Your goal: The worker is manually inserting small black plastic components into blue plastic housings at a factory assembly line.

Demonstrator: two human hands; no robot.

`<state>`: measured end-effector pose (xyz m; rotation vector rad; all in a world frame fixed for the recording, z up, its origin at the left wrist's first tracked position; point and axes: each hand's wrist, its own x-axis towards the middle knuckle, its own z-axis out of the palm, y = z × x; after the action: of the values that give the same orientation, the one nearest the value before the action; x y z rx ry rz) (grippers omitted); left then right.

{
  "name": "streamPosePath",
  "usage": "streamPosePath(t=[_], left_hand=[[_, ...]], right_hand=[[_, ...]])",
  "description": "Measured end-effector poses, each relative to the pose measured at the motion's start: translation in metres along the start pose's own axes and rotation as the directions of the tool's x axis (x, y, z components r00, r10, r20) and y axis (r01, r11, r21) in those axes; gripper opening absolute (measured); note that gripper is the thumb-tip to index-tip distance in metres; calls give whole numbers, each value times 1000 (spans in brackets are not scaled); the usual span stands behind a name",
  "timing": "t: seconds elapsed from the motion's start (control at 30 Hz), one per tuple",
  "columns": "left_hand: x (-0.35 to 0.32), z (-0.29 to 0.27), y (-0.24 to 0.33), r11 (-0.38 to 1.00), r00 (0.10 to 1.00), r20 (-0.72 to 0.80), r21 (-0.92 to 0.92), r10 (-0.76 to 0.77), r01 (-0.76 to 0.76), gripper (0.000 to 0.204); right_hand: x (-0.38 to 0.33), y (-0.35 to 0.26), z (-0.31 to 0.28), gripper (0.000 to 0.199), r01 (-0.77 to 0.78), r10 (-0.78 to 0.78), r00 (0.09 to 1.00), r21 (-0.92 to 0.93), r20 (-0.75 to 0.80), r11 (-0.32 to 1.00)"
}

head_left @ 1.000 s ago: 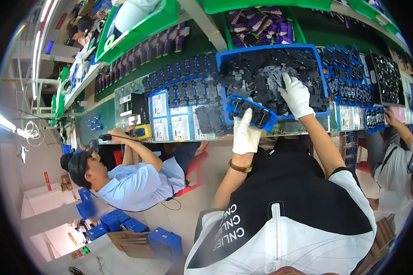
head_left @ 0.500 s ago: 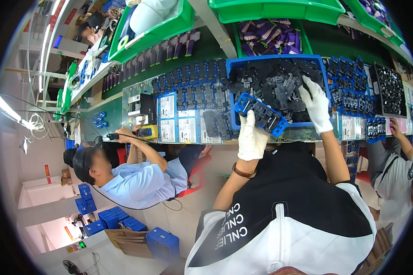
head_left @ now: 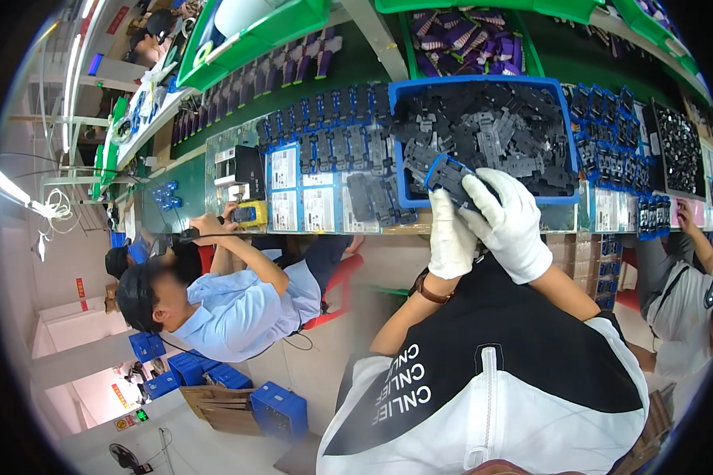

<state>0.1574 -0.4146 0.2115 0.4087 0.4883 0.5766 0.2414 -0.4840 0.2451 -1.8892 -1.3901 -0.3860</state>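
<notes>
At the worktop's left end a seated co-worker (head_left: pixel 222 305) bends over a yellow tool (head_left: pixel 247 214). Further right, the gloved left hand (head_left: pixel 451 237) and right hand (head_left: pixel 511 222) grip together a small blue tray (head_left: pixel 445 176) at the near rim of the big blue bin (head_left: pixel 564 142) of black parts.

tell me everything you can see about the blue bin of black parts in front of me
The blue bin is a shallow rectangular tray, plastic by its look, with a low rim. It sits on the green bench among rows of small blue holders. It is heaped with loose black parts, flat and angular. At its near rim, the left hand and right hand, both in white gloves, hold a blue-edged black piece.
</notes>
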Motion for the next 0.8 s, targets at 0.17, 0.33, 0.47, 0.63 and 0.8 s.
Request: streamPosePath(t=[0.17, 0.33, 0.47, 0.63, 0.8], left_hand=[[-5, -22, -16, 1000, 1000, 1, 13, 21, -21, 54], [-26, -27, -27, 989, 996, -47, 132, 72, -65, 56], [-34, -34, -37, 992, 1000, -13, -122, -2, 0, 42], [-37, -21, -38, 991, 984, -126, 76, 122, -113, 31], [-45, -15, -39, 991, 988, -77, 50, 131, -127, 35]], right_hand=[[-24, -5, 10, 56, -39, 39, 999, -43, 2, 998], [-58, -11, 6, 53, -120, 123, 992, -52, 41, 991], [-61, -19, -3, 49, -157, 158, 987, -81, 6, 984], [-82, -15, -21, 44, -412, 437, 899, 283, -27, 866], [-108, -15, -28, 59, -697, 577, 573, 717, 582, -31]])
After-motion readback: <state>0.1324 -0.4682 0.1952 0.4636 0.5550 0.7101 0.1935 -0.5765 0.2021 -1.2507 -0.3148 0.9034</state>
